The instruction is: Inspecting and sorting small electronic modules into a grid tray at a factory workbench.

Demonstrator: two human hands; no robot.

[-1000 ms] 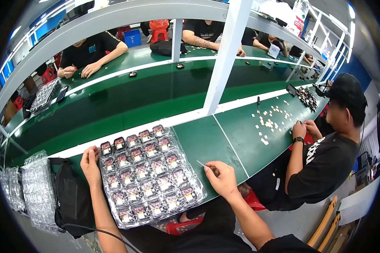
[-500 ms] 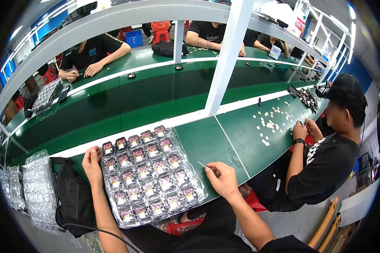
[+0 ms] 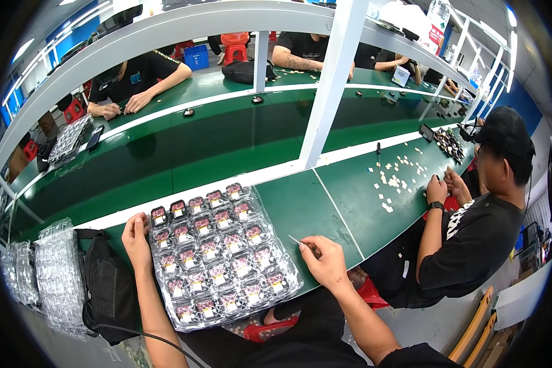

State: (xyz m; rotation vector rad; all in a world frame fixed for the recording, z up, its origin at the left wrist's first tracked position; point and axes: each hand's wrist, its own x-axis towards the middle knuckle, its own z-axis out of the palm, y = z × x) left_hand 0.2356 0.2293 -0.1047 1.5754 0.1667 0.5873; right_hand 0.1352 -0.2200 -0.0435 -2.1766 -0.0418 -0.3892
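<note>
A clear plastic blister tray lies tilted toward me on the table's near edge, over my lap. Small black square modules with reddish and white faces fill its rows of pockets. My left hand is at the tray's upper left edge, fingers curled against the rim. Right of the tray, my right hand pinches a thin pale stick-like tool between thumb and fingers. Its tip points up and left, apart from the modules. What kind of tool it is cannot be made out.
Stacked clear trays and a black bag stand at my left. A conveyor belt runs beyond a white rail, under a white post. At right, a co-worker sits near scattered pale pieces and a screwdriver.
The small dark modules on the belt have shifted slightly left. My view has moved a little; both hands keep nearly the same pose. The co-worker at right has shifted their hands slightly.
</note>
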